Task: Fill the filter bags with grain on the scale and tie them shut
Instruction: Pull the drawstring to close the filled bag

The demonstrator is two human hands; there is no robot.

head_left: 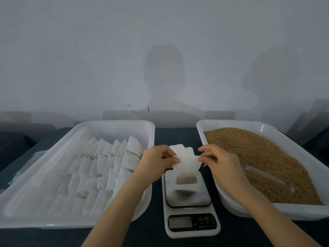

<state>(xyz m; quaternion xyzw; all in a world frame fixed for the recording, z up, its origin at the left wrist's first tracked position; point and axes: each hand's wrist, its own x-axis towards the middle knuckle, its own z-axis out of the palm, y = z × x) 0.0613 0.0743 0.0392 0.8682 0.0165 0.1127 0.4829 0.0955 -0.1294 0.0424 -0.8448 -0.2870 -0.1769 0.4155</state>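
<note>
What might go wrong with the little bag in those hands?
1. The bag is pinched only at its top by the left hand and right hand; if a pinch slips, it may tip and spill its grain on the scale.
2. Its top looks untied, so grain might escape.

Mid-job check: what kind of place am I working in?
Likely a small hand-packing bench: empty filter bags in the left tray, grain in the right tray, and a digital scale between them.
</note>
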